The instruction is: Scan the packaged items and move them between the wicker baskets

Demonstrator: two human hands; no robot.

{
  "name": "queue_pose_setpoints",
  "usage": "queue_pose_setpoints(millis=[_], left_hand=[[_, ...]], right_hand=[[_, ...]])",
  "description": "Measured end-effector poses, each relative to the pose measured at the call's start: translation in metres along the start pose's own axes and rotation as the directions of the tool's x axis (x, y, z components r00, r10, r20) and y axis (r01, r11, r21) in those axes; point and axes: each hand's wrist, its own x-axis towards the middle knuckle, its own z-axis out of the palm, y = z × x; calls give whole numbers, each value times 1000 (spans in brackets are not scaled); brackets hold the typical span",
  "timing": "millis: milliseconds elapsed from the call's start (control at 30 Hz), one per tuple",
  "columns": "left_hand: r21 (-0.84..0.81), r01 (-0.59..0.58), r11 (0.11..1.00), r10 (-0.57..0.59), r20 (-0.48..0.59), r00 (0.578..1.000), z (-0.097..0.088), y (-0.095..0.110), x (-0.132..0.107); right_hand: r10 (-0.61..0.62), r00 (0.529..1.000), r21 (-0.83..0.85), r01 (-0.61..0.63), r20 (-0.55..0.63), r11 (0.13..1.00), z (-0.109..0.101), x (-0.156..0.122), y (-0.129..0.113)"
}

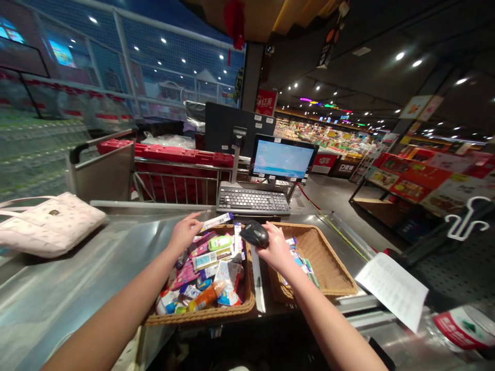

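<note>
My left hand (184, 233) is closed on one end of a slim white-and-blue packet (217, 220), above the back edge of the left wicker basket (201, 315). Small packaged goods fill that basket, among them a green-and-white pack (220, 242) and an orange bottle (207, 297). In my right hand (277, 249) is a black barcode scanner (254, 234), its head pointing left over the gap between the baskets. Beneath my right forearm stands the right wicker basket (328, 257), with several small packets (309, 269) at its left side. My right palm hides most of the scanner's handle.
Behind the baskets stand a keyboard (253, 200) and a lit monitor (284, 158). A pale pink handbag (54, 221) rests on the metal counter (116, 252) at left. To the right are a paper sheet (392, 288) and a clear container with a red label (464, 327).
</note>
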Motion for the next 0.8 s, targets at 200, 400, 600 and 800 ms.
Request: queue_pose_setpoints(millis=[200, 400, 600, 800], left_hand=[[158, 87, 984, -79, -56, 995, -10, -24, -26], [390, 252, 885, -233, -97, 968, -19, -39, -52], [613, 162, 773, -266, 81, 960, -26, -32, -64], [547, 69, 834, -99, 26, 995, -26, -8, -56]], right_hand=[[-14, 999, 26, 14, 29, 1000, 16, 2, -7], [-92, 995, 60, 90, 27, 994, 28, 2, -9], [-83, 996, 75, 80, 31, 994, 30, 1, -16], [-96, 995, 64, 96, 7, 993, 21, -4, -14]])
